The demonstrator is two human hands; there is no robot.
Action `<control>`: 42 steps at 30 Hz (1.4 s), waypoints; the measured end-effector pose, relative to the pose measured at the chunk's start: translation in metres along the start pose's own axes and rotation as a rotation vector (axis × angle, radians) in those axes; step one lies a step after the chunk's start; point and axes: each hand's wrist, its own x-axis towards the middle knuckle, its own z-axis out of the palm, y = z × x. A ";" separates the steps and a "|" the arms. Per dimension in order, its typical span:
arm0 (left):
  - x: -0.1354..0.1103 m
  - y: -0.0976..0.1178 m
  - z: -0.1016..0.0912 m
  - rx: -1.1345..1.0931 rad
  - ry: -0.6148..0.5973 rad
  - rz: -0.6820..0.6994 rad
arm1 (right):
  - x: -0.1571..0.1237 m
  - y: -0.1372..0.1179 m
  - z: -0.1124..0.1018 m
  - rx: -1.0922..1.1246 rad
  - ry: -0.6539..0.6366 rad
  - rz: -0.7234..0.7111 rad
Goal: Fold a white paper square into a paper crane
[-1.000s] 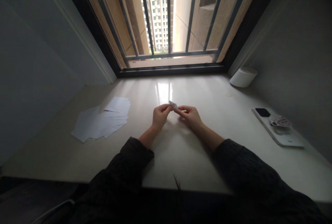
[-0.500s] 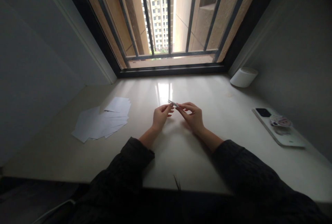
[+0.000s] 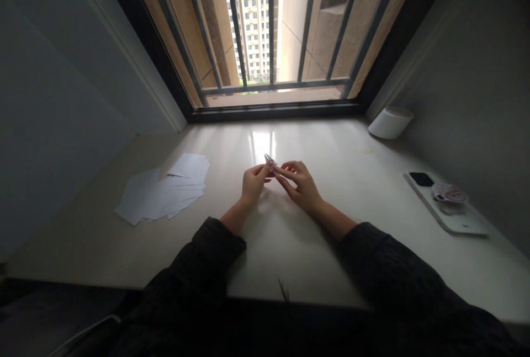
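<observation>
A small folded piece of white paper (image 3: pixel 269 160) is held just above the middle of the pale countertop (image 3: pixel 290 235). My left hand (image 3: pixel 253 181) pinches it from the left with thumb and fingers. My right hand (image 3: pixel 298 183) pinches it from the right, fingertips meeting the left hand's. The paper's pointed tip sticks up towards the window. Most of the paper is hidden between my fingers. Both arms are in dark sleeves.
A loose spread of white paper sheets (image 3: pixel 163 191) lies on the left of the countertop. A white phone (image 3: pixel 445 202) with a round sticker rests at the right, a white cylinder (image 3: pixel 390 121) in the far right corner. A barred window (image 3: pixel 269 31) stands ahead, grey walls on both sides.
Both hands have shifted slightly away from me and closer together. The folded paper has turned, so its tip now points up rather than lying flatter.
</observation>
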 end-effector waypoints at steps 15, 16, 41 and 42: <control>0.000 -0.002 0.000 0.096 -0.087 0.023 | 0.003 0.010 -0.002 0.182 0.065 0.085; 0.000 -0.002 0.000 0.097 -0.094 0.017 | 0.002 0.011 -0.002 0.185 0.072 0.093; -0.002 -0.004 0.006 0.065 -0.147 0.026 | 0.003 0.008 -0.002 0.221 0.148 0.176; -0.003 -0.004 0.006 0.056 -0.142 0.024 | 0.003 0.009 -0.001 0.235 0.148 0.173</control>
